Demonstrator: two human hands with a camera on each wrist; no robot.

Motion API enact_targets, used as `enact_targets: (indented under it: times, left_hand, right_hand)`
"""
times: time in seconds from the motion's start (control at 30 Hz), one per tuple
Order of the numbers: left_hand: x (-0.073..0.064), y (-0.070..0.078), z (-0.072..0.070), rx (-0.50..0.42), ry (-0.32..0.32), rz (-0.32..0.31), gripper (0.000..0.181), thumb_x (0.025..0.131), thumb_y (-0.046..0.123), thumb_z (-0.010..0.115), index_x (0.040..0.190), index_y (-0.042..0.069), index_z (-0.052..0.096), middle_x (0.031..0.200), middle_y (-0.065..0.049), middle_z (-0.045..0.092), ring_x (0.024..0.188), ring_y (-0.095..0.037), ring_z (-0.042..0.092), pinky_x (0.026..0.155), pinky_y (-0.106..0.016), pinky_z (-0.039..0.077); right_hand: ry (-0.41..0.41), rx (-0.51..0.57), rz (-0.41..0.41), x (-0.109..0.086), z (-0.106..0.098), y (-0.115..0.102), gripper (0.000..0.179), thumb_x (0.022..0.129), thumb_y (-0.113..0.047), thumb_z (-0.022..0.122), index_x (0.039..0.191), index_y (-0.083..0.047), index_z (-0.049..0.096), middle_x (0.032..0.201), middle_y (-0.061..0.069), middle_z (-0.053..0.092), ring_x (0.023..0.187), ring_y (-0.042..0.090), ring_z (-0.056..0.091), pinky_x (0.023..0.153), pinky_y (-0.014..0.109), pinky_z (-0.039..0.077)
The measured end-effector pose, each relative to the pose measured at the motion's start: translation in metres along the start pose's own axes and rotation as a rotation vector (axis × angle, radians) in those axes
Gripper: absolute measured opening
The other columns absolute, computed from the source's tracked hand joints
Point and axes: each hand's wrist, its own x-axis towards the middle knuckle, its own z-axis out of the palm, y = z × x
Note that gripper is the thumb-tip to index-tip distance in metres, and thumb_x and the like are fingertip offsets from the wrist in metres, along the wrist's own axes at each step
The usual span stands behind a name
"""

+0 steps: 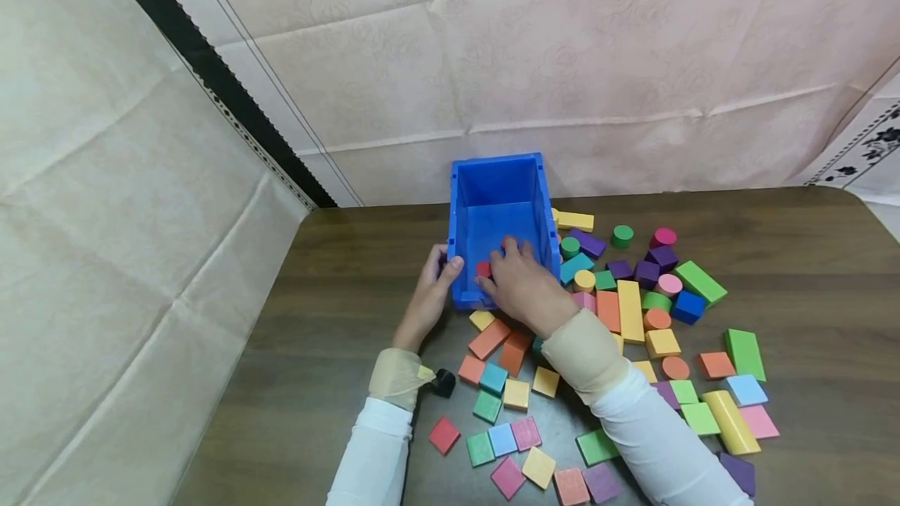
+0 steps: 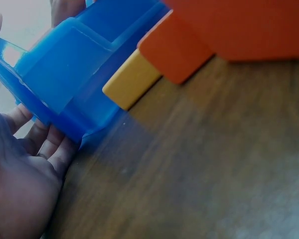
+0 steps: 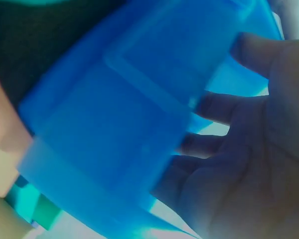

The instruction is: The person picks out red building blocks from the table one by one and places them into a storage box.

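A blue plastic bin [image 1: 464, 221] stands at the table's far edge, its open top facing me. My left hand [image 1: 432, 287] grips the bin's left rim, thumb over the edge and fingers along the outer wall; the left wrist view shows those fingers against the blue wall [image 2: 60, 64]. Over the near right side of the bin reaches my right hand [image 1: 523, 287], fingers spread inside it. Close to its fingertips are a red block [image 1: 483, 269] and a second red piece, mostly covered by the fingers. In the right wrist view, the bin wall [image 3: 114, 134] hides the right fingertips.
Many coloured wooden blocks lie on the table [image 1: 309, 365], close along the bin's right side and in front of it. They include a yellow cylinder [image 1: 731, 422], a long yellow block [image 1: 630, 311] and a red square block [image 1: 444, 436]. A pale cloth [image 1: 562, 84] hangs behind the table.
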Motion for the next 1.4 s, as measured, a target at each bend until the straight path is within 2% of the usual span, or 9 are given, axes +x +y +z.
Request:
enact_targets:
  times: [0.27,0.43,0.57,0.7,0.87,1.03,1.2,1.4]
  left_hand:
    - [0.001,0.000,-0.002,-0.002,-0.004,0.003,0.038,0.112,0.030,0.044,0.140,0.004,0.045,0.145,-0.020,0.051,0.130,-0.032,0.052,0.113,-0.057,0.045]
    - [-0.001,-0.002,-0.002,-0.009,0.001,-0.010,0.039,0.112,0.033,0.046,0.143,0.011,0.045,0.147,-0.015,0.051,0.133,-0.032,0.052,0.113,-0.058,0.045]
    - [-0.004,-0.002,-0.002,-0.053,0.003,0.002,0.045,0.108,0.030,0.054,0.149,0.018,0.039,0.151,-0.014,0.048,0.137,-0.032,0.052,0.114,-0.059,0.045]
    - [-0.006,-0.003,-0.001,-0.070,0.011,0.003,0.050,0.105,0.029,0.061,0.147,0.021,0.035,0.149,-0.013,0.047,0.137,-0.031,0.053,0.114,-0.058,0.045]
    - [-0.005,-0.004,0.000,-0.060,0.008,0.010,0.051,0.104,0.029,0.063,0.147,0.015,0.039,0.149,-0.016,0.049,0.134,-0.031,0.054,0.113,-0.057,0.046]
    - [-0.003,-0.004,-0.001,-0.054,-0.003,0.023,0.054,0.104,0.021,0.062,0.151,0.007,0.039,0.150,-0.021,0.048,0.134,-0.035,0.052,0.114,-0.058,0.044]
    - [-0.002,-0.003,-0.001,-0.055,0.000,0.023,0.054,0.103,0.019,0.062,0.151,0.008,0.040,0.150,-0.021,0.048,0.136,-0.038,0.053,0.115,-0.060,0.043]
    - [-0.002,-0.003,-0.001,-0.045,0.005,0.022,0.059,0.101,0.026,0.065,0.151,0.008,0.040,0.150,-0.018,0.050,0.134,-0.035,0.054,0.114,-0.058,0.045]
  right_hand:
    - [0.078,0.020,-0.063,-0.013,-0.019,-0.005,0.058,0.104,-0.039,0.067,0.144,0.001,0.059,0.154,0.030,0.047,0.141,0.052,0.047,0.099,0.068,0.051]
    - [0.094,0.014,-0.078,-0.022,-0.030,-0.010,0.062,0.104,-0.040,0.066,0.148,0.001,0.055,0.158,0.031,0.043,0.145,0.053,0.042,0.102,0.069,0.047]
    - [0.105,0.009,-0.094,-0.031,-0.038,-0.015,0.063,0.104,-0.041,0.067,0.150,0.000,0.055,0.159,0.030,0.042,0.146,0.054,0.041,0.103,0.070,0.046]
    - [0.119,0.006,-0.122,-0.039,-0.044,-0.019,0.063,0.103,-0.041,0.067,0.150,-0.001,0.055,0.160,0.030,0.042,0.147,0.054,0.041,0.103,0.069,0.046]
    - [0.133,0.010,-0.146,-0.046,-0.049,-0.023,0.062,0.104,-0.042,0.066,0.150,-0.001,0.055,0.159,0.030,0.043,0.146,0.053,0.042,0.101,0.069,0.048]
    - [0.094,-0.007,-0.164,-0.053,-0.055,-0.028,0.060,0.104,-0.042,0.066,0.149,-0.002,0.057,0.157,0.028,0.047,0.145,0.051,0.045,0.101,0.068,0.049]
    - [0.075,-0.041,-0.203,-0.060,-0.058,-0.030,0.062,0.099,-0.044,0.071,0.147,-0.006,0.060,0.152,0.024,0.054,0.142,0.049,0.050,0.101,0.068,0.049]
    - [0.114,-0.046,-0.251,-0.069,-0.062,-0.033,0.064,0.098,-0.045,0.073,0.147,-0.006,0.060,0.156,0.025,0.050,0.144,0.050,0.047,0.101,0.068,0.049]
